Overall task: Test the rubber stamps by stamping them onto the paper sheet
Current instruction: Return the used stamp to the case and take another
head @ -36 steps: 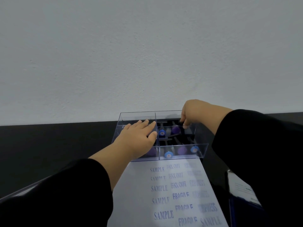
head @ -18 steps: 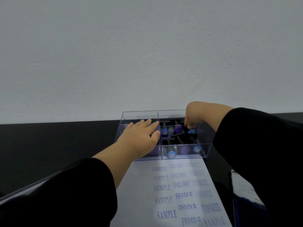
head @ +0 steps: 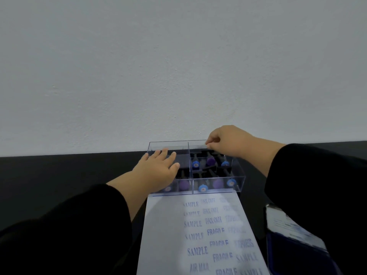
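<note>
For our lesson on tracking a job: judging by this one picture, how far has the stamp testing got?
Done: the paper sheet already carries rows of prints such as SAMPLE, FRAGILE and AIR MAIL. In hand: the left hand rests flat on the clear stamp box, while the right hand pinches its far rim; neither holds a stamp. Left: stamps lie in the box; which are untested cannot be told.

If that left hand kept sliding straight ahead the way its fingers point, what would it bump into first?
Probably the far wall of the clear box: the left hand lies flat, fingers aimed there. Depth is unclear.
</note>
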`<state>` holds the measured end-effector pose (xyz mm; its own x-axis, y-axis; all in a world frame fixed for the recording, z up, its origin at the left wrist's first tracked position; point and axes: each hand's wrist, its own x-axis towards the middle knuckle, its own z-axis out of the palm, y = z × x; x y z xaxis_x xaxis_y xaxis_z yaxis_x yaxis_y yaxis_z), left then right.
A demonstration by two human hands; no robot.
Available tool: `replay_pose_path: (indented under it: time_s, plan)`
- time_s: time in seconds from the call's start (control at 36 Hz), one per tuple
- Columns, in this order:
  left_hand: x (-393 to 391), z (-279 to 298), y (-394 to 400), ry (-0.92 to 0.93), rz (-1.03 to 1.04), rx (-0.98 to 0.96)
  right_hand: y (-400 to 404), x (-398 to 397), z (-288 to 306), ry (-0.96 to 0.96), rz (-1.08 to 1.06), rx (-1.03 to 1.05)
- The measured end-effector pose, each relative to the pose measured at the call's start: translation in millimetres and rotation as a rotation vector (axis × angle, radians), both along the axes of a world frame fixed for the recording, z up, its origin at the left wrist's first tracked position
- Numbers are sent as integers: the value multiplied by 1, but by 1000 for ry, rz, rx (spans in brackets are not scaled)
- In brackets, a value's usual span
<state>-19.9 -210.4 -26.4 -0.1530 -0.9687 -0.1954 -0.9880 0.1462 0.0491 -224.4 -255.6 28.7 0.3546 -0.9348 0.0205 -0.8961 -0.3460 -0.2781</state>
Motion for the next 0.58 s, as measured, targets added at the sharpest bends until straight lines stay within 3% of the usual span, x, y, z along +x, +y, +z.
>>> replay_pose_path:
  time_s: [0.17,0.58]
  plan:
    - [19,-3,13,-64,43,-25,20,23,5,9,142,66]
    - [26,-23,13,105,72,-131,30,67,-22,245,284,209]
